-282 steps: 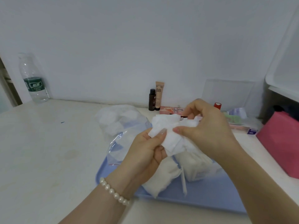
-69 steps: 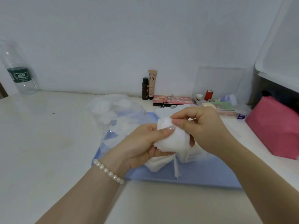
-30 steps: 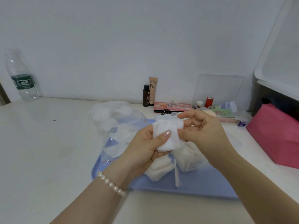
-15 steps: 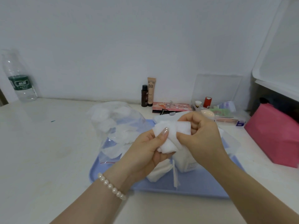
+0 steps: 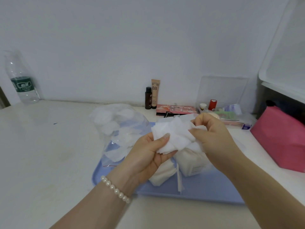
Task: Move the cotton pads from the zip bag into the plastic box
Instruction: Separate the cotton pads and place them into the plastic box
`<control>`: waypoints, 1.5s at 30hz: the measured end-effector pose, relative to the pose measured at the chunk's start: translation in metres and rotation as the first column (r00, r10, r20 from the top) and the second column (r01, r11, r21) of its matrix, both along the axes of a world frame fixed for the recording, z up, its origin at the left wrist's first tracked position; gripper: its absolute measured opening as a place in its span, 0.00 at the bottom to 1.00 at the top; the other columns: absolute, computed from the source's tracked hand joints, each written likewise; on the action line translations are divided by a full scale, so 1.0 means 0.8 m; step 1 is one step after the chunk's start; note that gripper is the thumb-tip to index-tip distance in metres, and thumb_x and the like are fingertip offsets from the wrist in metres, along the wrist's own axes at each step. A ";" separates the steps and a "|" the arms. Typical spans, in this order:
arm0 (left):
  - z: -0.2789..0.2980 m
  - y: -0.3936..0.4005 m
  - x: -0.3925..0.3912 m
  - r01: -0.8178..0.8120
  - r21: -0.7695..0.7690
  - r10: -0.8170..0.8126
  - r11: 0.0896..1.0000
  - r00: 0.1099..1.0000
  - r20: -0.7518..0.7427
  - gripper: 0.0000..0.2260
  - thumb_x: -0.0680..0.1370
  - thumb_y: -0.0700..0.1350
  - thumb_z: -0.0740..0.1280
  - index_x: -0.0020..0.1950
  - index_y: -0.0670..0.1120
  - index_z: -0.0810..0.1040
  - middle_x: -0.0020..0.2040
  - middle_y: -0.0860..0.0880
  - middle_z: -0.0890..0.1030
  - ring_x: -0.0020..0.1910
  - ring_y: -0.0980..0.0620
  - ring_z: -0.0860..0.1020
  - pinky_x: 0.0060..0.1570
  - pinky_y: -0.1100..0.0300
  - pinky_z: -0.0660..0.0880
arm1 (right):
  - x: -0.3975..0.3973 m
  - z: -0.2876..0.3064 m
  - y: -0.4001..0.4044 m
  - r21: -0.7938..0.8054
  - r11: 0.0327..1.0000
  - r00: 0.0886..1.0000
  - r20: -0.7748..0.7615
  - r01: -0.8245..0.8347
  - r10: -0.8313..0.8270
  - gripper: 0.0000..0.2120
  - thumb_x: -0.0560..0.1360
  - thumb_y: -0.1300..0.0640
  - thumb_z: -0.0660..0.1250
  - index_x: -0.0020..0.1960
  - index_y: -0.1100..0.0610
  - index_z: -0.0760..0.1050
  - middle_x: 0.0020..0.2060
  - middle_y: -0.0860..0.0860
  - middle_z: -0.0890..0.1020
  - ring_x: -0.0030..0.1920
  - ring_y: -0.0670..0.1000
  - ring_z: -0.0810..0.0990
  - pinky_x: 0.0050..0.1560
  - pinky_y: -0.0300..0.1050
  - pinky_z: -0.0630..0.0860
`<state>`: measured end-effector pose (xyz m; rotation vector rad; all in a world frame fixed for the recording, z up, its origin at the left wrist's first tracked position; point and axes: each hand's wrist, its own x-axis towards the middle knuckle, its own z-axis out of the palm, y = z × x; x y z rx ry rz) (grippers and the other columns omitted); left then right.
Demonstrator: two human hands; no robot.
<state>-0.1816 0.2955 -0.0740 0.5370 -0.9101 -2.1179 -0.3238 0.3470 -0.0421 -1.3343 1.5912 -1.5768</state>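
My left hand [image 5: 148, 154] grips a loose bunch of white cotton pads [image 5: 173, 138], thumb pressed on top. My right hand [image 5: 212, 136] pinches the right side of the same bunch, with one pad edge between its fingers. Both hands hover above a blue tray [image 5: 206, 190]. A clear zip bag [image 5: 118, 128] with several pads inside lies crumpled on the tray's left end. Beneath my hands a clear plastic box [image 5: 193, 162] packed with pads stands on the tray, partly hidden. A further white wad of pads [image 5: 162, 175] lies in front of the box.
A water bottle [image 5: 23, 83] stands at the far left by the wall. A dark bottle [image 5: 148, 98], a BB tube [image 5: 155, 93] and a palette [image 5: 175, 109] sit at the back. A clear organiser [image 5: 222, 96] with small items and a pink pouch [image 5: 280, 139] are on the right.
The bunch of pads has spread wider between my hands since half a second ago. My right hand has shifted to the right along the pads, pulling at their edge.
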 end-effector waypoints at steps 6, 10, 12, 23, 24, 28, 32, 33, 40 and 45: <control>-0.002 -0.001 -0.001 -0.080 -0.014 0.080 0.997 0.996 0.033 0.08 0.77 0.35 0.62 0.55 0.37 0.77 0.49 0.42 0.84 0.45 0.49 0.84 0.40 0.60 0.81 | -0.002 0.002 0.003 -0.033 0.999 0.968 -0.252 -0.003 -0.005 0.23 0.67 0.78 0.54 0.40 0.51 0.74 0.39 0.48 0.78 0.35 0.39 0.73 0.30 0.27 0.69; -0.001 -0.001 0.000 -0.087 -0.063 0.091 0.994 0.994 0.059 0.07 0.77 0.35 0.63 0.53 0.38 0.78 0.48 0.42 0.84 0.44 0.50 0.84 0.41 0.60 0.81 | -0.012 0.011 0.007 -0.111 0.983 0.959 -0.229 0.146 -0.168 0.22 0.68 0.75 0.53 0.32 0.52 0.76 0.27 0.54 0.73 0.24 0.45 0.66 0.24 0.34 0.63; -0.002 0.000 0.000 -0.080 -0.103 0.088 0.991 0.993 0.084 0.08 0.77 0.35 0.63 0.54 0.38 0.78 0.48 0.43 0.84 0.45 0.50 0.83 0.41 0.60 0.80 | -0.014 0.016 0.009 -0.065 0.992 0.978 -0.174 0.106 -0.116 0.18 0.71 0.70 0.57 0.32 0.54 0.79 0.26 0.53 0.73 0.24 0.45 0.65 0.23 0.35 0.62; -0.002 0.000 -0.001 -0.017 -0.048 0.016 0.999 1.000 -0.014 0.17 0.70 0.40 0.65 0.58 0.37 0.76 0.54 0.41 0.83 0.51 0.48 0.82 0.48 0.58 0.80 | -0.004 0.022 0.011 0.012 0.997 0.956 0.286 -0.076 0.070 0.12 0.63 0.56 0.71 0.40 0.65 0.77 0.21 0.53 0.66 0.14 0.43 0.57 0.18 0.29 0.55; -0.002 0.001 -0.002 -0.014 -0.043 0.013 0.999 1.000 -0.016 0.16 0.71 0.40 0.65 0.57 0.37 0.77 0.53 0.41 0.83 0.50 0.48 0.82 0.48 0.58 0.80 | -0.001 0.019 0.010 0.020 0.993 0.941 0.321 -0.117 0.104 0.12 0.64 0.56 0.70 0.40 0.64 0.76 0.21 0.52 0.64 0.14 0.43 0.55 0.19 0.28 0.53; 0.002 0.006 -0.004 0.016 -0.017 -0.016 1.000 1.000 -0.021 0.12 0.76 0.38 0.61 0.57 0.36 0.77 0.53 0.39 0.82 0.48 0.47 0.83 0.46 0.57 0.81 | 0.015 0.001 0.007 0.010 0.999 0.992 0.123 -0.040 0.039 0.07 0.71 0.63 0.70 0.35 0.60 0.75 0.16 0.43 0.69 0.15 0.42 0.64 0.18 0.29 0.59; 0.005 0.005 -0.003 0.023 0.044 -0.021 0.999 0.998 -0.054 0.15 0.82 0.43 0.55 0.62 0.36 0.74 0.56 0.39 0.81 0.52 0.45 0.82 0.49 0.54 0.80 | 0.012 -0.005 0.001 -0.074 0.997 0.999 -0.021 0.027 -0.028 0.08 0.70 0.62 0.72 0.33 0.56 0.77 0.22 0.42 0.74 0.22 0.40 0.71 0.26 0.29 0.65; 0.006 0.005 -0.003 0.027 0.058 -0.024 0.998 0.998 -0.053 0.16 0.82 0.44 0.54 0.63 0.37 0.73 0.57 0.39 0.81 0.54 0.45 0.81 0.51 0.54 0.79 | 0.012 -0.007 0.001 -0.074 0.997 0.998 -0.046 0.037 -0.041 0.07 0.69 0.61 0.73 0.33 0.56 0.77 0.26 0.44 0.76 0.26 0.41 0.72 0.30 0.33 0.69; 0.005 0.008 -0.004 0.034 -0.001 -0.034 0.999 0.999 -0.022 0.26 0.71 0.54 0.62 0.61 0.37 0.75 0.57 0.40 0.81 0.55 0.47 0.81 0.51 0.56 0.79 | 0.017 -0.011 0.001 -0.051 0.992 0.975 -0.186 0.113 -0.121 0.08 0.69 0.58 0.73 0.32 0.52 0.77 0.32 0.51 0.79 0.35 0.49 0.76 0.40 0.44 0.74; -0.006 0.001 -0.003 -0.037 -0.025 0.039 0.999 0.998 0.057 0.16 0.73 0.41 0.65 0.59 0.37 0.76 0.54 0.39 0.82 0.52 0.47 0.82 0.48 0.58 0.80 | 0.019 0.000 0.006 0.102 0.995 1.000 -0.008 0.018 -0.017 0.06 0.71 0.57 0.71 0.38 0.57 0.77 0.25 0.49 0.77 0.21 0.44 0.69 0.23 0.35 0.65</control>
